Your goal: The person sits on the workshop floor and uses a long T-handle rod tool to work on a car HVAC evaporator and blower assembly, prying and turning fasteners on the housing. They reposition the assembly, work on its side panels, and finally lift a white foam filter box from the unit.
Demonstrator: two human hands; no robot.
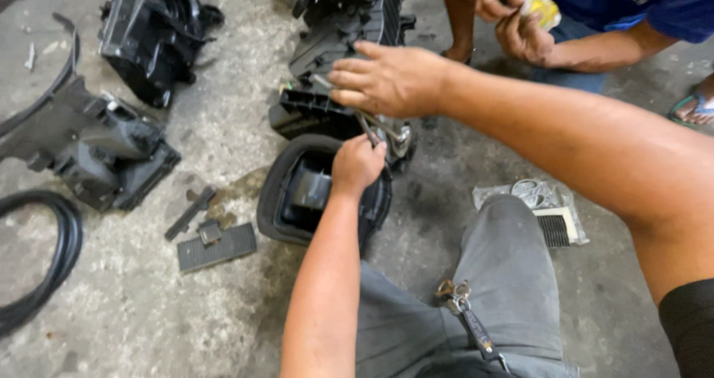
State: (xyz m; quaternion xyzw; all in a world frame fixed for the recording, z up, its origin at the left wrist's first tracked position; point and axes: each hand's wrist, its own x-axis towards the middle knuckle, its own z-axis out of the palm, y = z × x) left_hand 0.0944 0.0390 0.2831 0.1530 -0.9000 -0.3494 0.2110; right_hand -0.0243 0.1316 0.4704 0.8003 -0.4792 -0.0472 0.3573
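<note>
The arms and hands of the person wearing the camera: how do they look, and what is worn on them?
Both hands are bare, with no gloves, rings or watch visible. The left hand continues into a forearm that is bare all the way to the lower frame edge. The right hand leads to a long bare forearm ending in a black sleeve at the upper arm. No markings show on either arm.

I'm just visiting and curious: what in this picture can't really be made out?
Head view:
- Tool tip: hidden between the left hand and right hand, against the black housing.
- Yellow item: mostly covered by another person's fingers.
- Black hose: cut off by the left edge.
- Packet: partly hidden behind the knee.
</note>
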